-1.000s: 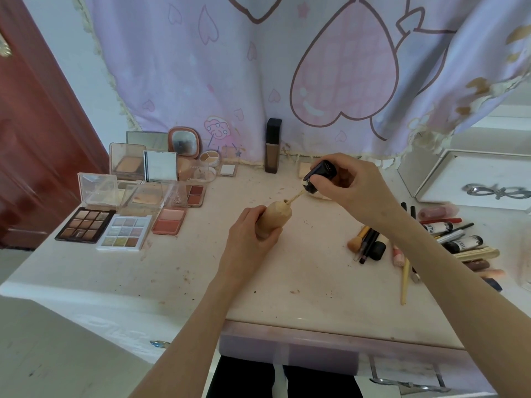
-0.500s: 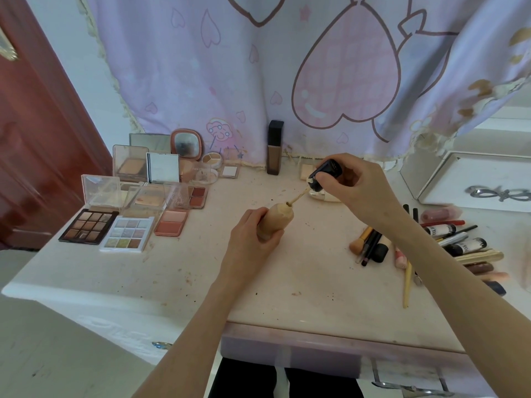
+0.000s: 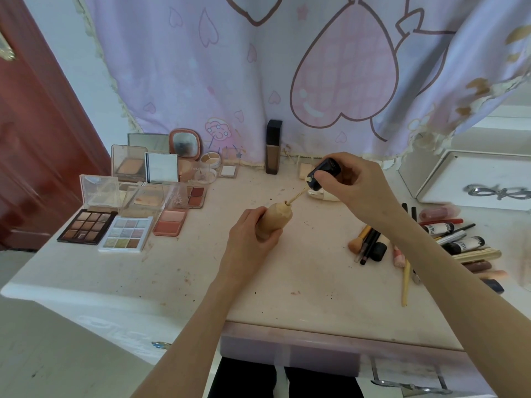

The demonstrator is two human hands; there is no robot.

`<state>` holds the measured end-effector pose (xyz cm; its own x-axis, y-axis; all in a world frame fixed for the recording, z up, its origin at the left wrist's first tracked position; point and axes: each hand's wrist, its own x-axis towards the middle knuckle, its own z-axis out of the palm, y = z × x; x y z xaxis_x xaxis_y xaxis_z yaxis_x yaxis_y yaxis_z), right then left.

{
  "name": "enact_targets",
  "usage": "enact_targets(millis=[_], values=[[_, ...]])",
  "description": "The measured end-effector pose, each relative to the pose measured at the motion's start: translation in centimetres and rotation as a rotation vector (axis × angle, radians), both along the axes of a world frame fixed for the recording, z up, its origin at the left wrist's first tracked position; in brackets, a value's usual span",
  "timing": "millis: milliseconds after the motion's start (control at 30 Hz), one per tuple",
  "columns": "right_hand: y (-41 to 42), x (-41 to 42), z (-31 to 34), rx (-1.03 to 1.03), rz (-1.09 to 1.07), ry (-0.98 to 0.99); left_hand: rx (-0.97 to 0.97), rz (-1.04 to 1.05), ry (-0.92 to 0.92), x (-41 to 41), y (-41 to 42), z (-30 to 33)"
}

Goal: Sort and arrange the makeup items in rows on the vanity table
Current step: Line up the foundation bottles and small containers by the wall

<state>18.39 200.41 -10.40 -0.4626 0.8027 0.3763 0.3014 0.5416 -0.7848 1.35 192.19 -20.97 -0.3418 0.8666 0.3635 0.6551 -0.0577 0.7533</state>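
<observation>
- One view only: head-worn cam, wide-angle, edges bowed.
- Looks forward and down over the vanity table (image 3: 287, 282); tabletop fills mid-frame, near edge lower centre.
- Close range: both forearms enter from the bottom, left hand (image 3: 250, 237) and right hand (image 3: 353, 185) near centre.
- Curtain (image 3: 287, 67) fills the top, door (image 3: 34, 139) at left edge.

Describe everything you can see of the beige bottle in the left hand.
The foundation bottle is a rounded, beige-filled bottle with sloping shoulders and a narrow open neck, seemingly glass or plastic. It is tilted, neck pointing up and right, held above the vanity table. The left hand grips its lower body. The dropper cap, pinched by the right hand, has its thin stem entering the neck.
</observation>
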Motion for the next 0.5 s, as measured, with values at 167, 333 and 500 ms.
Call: enact_targets(millis=[167, 333, 500], values=[[-0.17, -0.05, 0.01, 0.0, 0.006, -0.009, 0.004, -0.007, -0.008, -0.02, -0.01, -0.02], [-0.28, 0.23, 0.14, -0.008, 0.025, 0.017, -0.006, -0.007, 0.014, 0.01, -0.03, 0.03], [-0.01, 0.65, -0.17, -0.096, 0.009, 0.142, -0.03, -0.009, 0.033, 0.04, -0.04, 0.18]])
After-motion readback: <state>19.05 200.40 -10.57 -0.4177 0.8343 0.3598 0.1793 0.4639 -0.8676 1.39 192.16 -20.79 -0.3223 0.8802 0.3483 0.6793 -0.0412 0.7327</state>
